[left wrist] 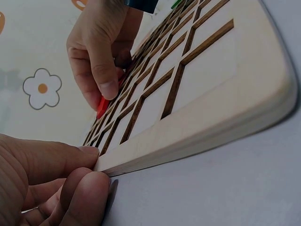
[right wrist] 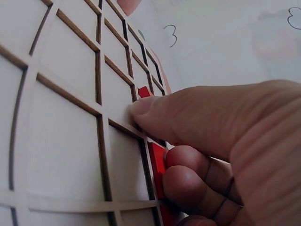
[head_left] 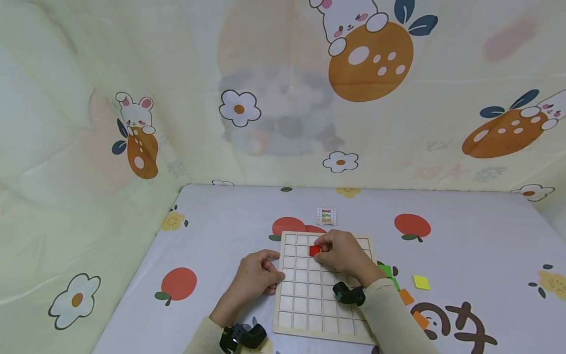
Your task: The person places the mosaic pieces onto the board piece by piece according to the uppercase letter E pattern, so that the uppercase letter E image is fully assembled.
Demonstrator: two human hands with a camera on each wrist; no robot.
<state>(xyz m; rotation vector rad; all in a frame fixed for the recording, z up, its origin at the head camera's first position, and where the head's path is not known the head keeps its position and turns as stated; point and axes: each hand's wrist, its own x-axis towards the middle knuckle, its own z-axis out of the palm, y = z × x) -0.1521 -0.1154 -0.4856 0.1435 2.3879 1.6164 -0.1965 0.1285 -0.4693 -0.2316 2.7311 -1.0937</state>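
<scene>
A wooden grid board [head_left: 298, 319] lies on the table, with pale square cells between raised strips. My left hand [head_left: 255, 272] is at its left edge; in the left wrist view, thumb and bent finger hold the rim near a corner. Over the upper middle cells, my right hand [head_left: 344, 250] pinches a red square tile [head_left: 314, 250] with thumb and finger. Seen from the right wrist, one red piece [right wrist: 144, 92] shows past the thumb tip, and another red tile [right wrist: 157, 165] lies under the curled fingers. The hand hides part of the red pieces.
Behind the board lies a small card [head_left: 326, 216] printed with a coloured grid. To the right are green tiles [head_left: 385, 270], a yellow tile [head_left: 421, 282] and orange tiles [head_left: 406, 296]. The right forearm covers part of the board. A patterned curtain [head_left: 283, 167] stands behind the table.
</scene>
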